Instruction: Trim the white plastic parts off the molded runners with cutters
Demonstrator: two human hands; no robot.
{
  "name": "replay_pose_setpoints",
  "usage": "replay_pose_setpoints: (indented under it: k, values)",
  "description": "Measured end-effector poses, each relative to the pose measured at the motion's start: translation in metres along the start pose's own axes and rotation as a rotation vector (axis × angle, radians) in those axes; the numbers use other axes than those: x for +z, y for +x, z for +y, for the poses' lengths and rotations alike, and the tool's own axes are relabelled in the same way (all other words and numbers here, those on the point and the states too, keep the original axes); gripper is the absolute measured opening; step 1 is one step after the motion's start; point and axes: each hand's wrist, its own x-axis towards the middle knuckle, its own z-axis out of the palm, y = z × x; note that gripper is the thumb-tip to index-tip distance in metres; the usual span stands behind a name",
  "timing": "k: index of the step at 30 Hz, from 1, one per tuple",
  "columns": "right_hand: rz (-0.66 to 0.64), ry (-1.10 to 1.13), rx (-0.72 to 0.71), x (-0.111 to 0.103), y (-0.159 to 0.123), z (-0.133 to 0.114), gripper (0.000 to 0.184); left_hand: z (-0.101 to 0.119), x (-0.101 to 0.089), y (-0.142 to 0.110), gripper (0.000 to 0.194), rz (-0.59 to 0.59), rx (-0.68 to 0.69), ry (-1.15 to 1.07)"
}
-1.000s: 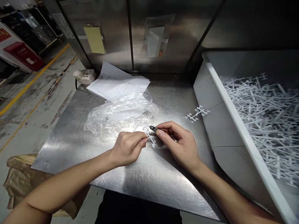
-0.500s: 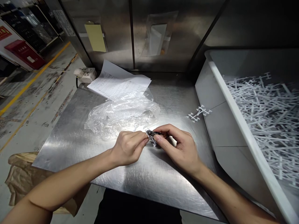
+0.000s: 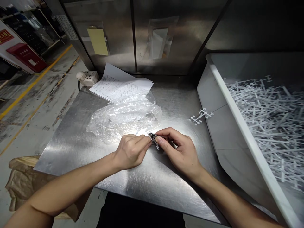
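My left hand (image 3: 132,151) pinches a small white plastic sprue (image 3: 157,146) over the metal table, its fingers mostly hiding the part it grips. Between the thumb and fingers of my right hand (image 3: 181,151) is a small dark metal clipper, apparently a nail clipper (image 3: 152,135). Its jaw end meets the sprue right at my left fingertips. Whether the jaws have bitten through cannot be made out. Another branched white sprue (image 3: 201,116) lies flat on the table, beyond my right hand and beside the large bin.
A pale grey bin (image 3: 234,106) heaped with white sprues (image 3: 268,117) stands along the right. Crumpled clear plastic bag (image 3: 123,118) lies ahead of my left hand, with printed sheets (image 3: 122,84) behind it. A power socket (image 3: 89,78) sits at the back left corner of the metal table (image 3: 78,136).
The fingers of my right hand have closed a little more around the clipper, and the clipper has turned slightly. My left hand stays almost in place. The view has shifted slightly.
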Motion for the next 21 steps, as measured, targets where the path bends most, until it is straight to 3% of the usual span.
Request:
replay_pose_setpoints:
  k: [9, 15, 21]
  values:
    - [0.032, 0.069, 0.094, 0.005, 0.001, 0.007, 0.017, 0.0, 0.001, -0.002, 0.016, -0.063, -0.083, -0.069]
    - [0.064, 0.073, 0.034, -0.004, 0.006, 0.002, 0.016, -0.003, -0.003, -0.001, 0.019, -0.045, -0.206, -0.249]
    - [0.096, 0.024, -0.004, -0.012, 0.009, -0.003, 0.014, -0.002, -0.013, 0.002, 0.023, -0.022, -0.473, -0.518]
